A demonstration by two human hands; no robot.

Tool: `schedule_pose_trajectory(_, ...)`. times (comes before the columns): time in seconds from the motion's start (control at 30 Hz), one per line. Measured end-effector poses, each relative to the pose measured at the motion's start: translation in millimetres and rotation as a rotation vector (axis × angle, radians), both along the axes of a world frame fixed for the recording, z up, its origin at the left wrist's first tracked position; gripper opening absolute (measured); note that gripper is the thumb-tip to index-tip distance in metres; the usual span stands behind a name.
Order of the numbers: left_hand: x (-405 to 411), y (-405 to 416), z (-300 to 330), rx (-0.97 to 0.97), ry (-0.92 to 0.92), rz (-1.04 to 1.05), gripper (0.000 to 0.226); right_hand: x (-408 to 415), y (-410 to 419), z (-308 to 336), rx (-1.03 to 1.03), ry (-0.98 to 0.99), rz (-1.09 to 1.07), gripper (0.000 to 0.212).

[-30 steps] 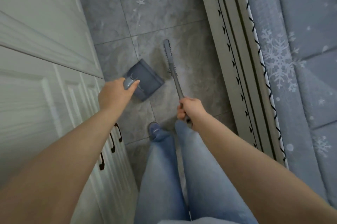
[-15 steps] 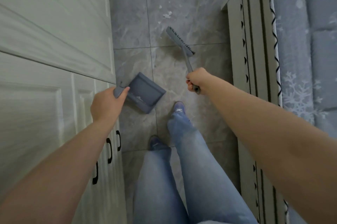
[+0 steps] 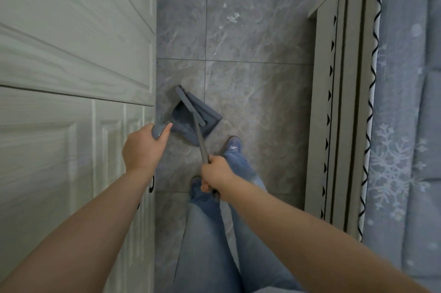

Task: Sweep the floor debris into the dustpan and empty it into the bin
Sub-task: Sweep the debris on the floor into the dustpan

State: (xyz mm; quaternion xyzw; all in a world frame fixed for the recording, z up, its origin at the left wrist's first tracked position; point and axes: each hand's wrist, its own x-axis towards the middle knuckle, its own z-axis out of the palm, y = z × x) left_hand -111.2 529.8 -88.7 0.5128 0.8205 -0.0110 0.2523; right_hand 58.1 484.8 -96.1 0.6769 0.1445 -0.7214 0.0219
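Debris: white scraps [image 3: 232, 18] lie on the floor [image 3: 257, 102] ahead, well apart from the pan and further from the person than either hand; a few more sit near the top edge.
Dustpan: the dustpan [image 3: 202, 116] hangs off the floor as far as I can judge, just beside the wardrobe [image 3: 76, 54], mouth turned toward the right.
Left grip: the left hand [image 3: 143, 147] is wrapped tight round the pan's handle, thumb on top.
Right grip: the right hand [image 3: 214, 174] is clenched on the brush [image 3: 191, 109] handle.
Brush axis: its long handle runs from the right hand up and left; the head lies across the pan's mouth, seemingly touching it.
Key relation: the scraps lie straight ahead of both hands; the brush hand is slightly nearer the open floor, so the brush would need to swing forward past the pan.
Room: a narrow tiled strip between the wardrobe on the left and the bed [image 3: 405, 125] on the right.
Bin: not in view.
Progress: judged early; the scraps are unswept.
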Motion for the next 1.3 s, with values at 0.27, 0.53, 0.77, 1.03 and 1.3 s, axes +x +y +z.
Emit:
schedule_pose_trajectory(0.27,9,38,15,-0.005,-0.009,0.032,0.054,58,84,15,0.164,-0.063,-0.079,0.023)
schedule_pose_trajectory(0.53,7,83,17,0.022,-0.026,0.029,0.048,76,210,2,0.222,-0.261,-0.088,0.011)
schedule_pose_trajectory(0.77,-5,116,-8,0.048,-0.007,-0.001,0.049,51,267,-31,0.299,-0.314,0.237,0.028)
schedule_pose_trajectory(1.03,-36,104,-16,0.010,-0.063,0.015,0.047,-31,146,-40,0.121,-0.189,0.525,0.009)
schedule_pose_trajectory(1.3,-49,139,-2,-0.080,-0.217,0.029,0.044,-48,149,7,0.064,-0.167,0.161,0.022)
